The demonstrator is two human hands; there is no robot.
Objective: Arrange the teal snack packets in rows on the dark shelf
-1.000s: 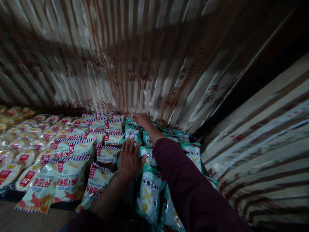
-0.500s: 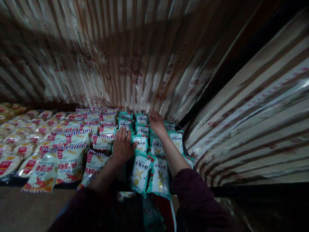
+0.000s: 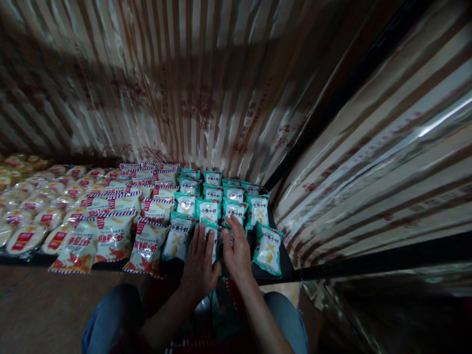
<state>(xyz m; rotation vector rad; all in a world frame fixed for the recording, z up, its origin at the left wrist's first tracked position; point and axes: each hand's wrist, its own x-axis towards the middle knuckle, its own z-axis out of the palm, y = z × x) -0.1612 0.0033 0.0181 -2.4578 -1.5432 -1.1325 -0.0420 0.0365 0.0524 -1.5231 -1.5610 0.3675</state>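
Teal-and-white snack packets [image 3: 207, 208] lie in overlapping rows on a low dark shelf [image 3: 283, 268], in its right corner. My left hand [image 3: 199, 263] lies flat, fingers together, on the front teal packets. My right hand [image 3: 237, 250] lies flat beside it on the same front row, the two hands almost touching. One teal packet [image 3: 268, 250] sits apart at the shelf's front right. Neither hand grips anything.
White packets with red-and-blue striped edges [image 3: 114, 236] fill the shelf left of the teal ones. Round pale packets with red labels [image 3: 25, 238] lie further left. A glossy striped curtain [image 3: 206, 83] hangs behind and to the right. My knees in blue jeans [image 3: 106, 319] are below.
My right hand has drawn back from the far corner of the shelf to the front row beside my left hand. The view has pulled away; the teal packets now lie in tidier rows.
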